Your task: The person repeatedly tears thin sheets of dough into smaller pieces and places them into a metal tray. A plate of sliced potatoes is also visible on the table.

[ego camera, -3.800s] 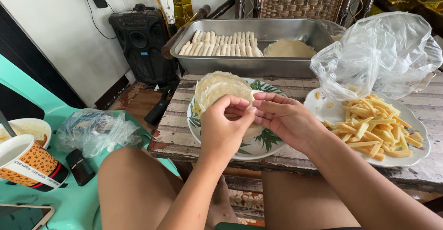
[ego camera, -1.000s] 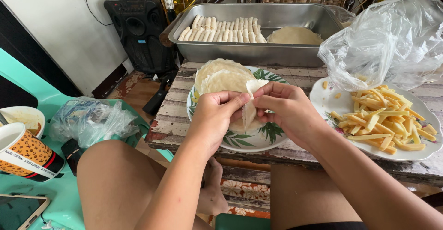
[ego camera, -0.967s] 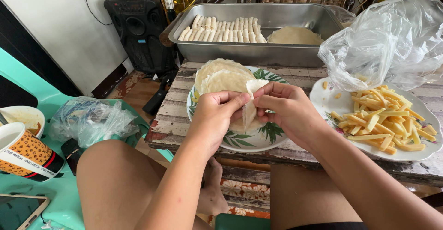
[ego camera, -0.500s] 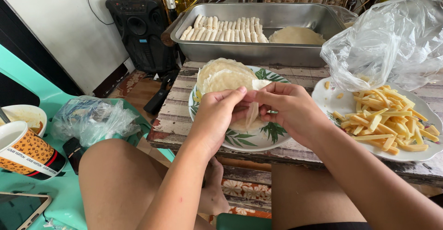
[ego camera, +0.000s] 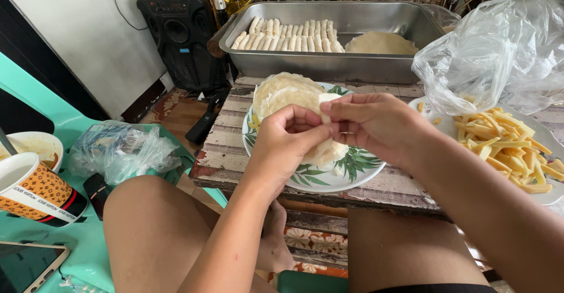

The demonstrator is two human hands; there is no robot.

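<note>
A stack of thin pale round wrappers (ego camera: 282,93) lies on a leaf-patterned plate (ego camera: 343,175) at the table's near edge. My left hand (ego camera: 285,146) and my right hand (ego camera: 376,125) meet above the plate. Both pinch one wrapper sheet (ego camera: 329,149) that hangs down between the fingers, partly peeled from the stack. Right of it, a white plate (ego camera: 546,198) carries several yellow cheese sticks (ego camera: 505,152).
A steel tray (ego camera: 329,67) at the back holds a row of rolled sticks (ego camera: 288,34) and more wrappers (ego camera: 380,43). A crumpled clear plastic bag (ego camera: 493,52) is at right. On the teal chair at left stand a patterned cup (ego camera: 35,196), a bowl (ego camera: 38,146), a plastic bag (ego camera: 117,152) and a phone (ego camera: 26,266).
The hands lifted the wrapper's edge and pulled it further off the stack. The view shifted slightly right and closer; my right hand rose a little.
</note>
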